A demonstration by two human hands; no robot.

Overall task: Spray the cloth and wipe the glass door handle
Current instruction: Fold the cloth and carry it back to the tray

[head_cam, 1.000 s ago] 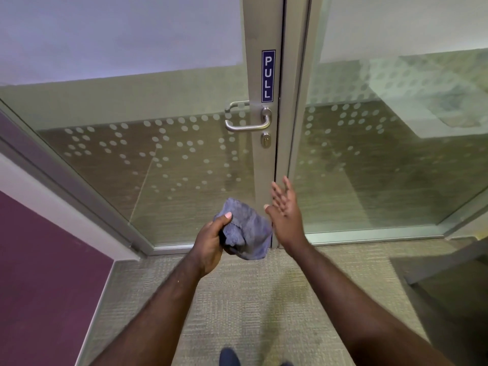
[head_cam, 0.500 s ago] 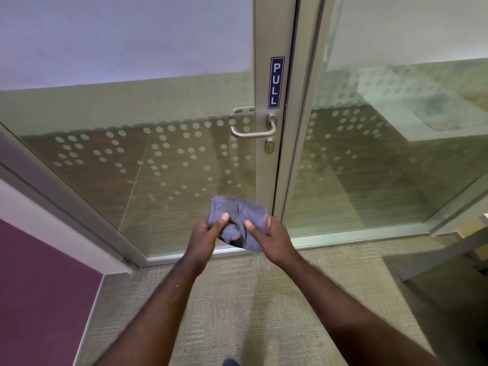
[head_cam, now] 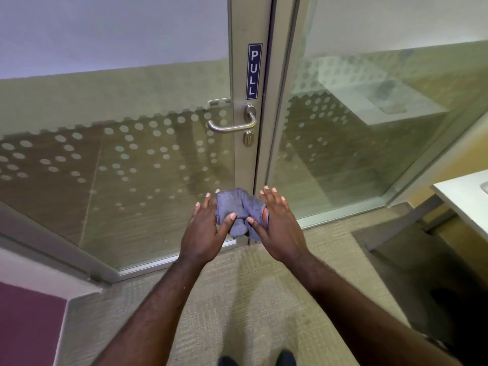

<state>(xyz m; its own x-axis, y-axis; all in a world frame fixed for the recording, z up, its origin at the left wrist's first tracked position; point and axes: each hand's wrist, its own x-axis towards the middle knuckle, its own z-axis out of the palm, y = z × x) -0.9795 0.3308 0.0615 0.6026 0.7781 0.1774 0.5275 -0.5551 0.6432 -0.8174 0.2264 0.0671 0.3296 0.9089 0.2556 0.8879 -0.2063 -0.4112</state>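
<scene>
A crumpled grey-blue cloth with a small orange tag is bunched between my two hands, low in front of the door. My left hand pinches it with the thumb, the other fingers spread. My right hand presses on it from the right, thumb on the cloth and fingers stretched out. Above them the silver lever handle sticks out to the left from the metal door stile, with a keyhole just below it. No spray bottle is in view.
A blue PULL sign is fixed above the handle. Glass panels with dotted frosting flank the stile. A white counter corner juts in at the right. A purple wall is at lower left. My shoes show at the bottom edge.
My right hand came over from open air and took hold of the cloth beside the left. Both hands now have their fingers spread, and the view has moved closer to the door.
</scene>
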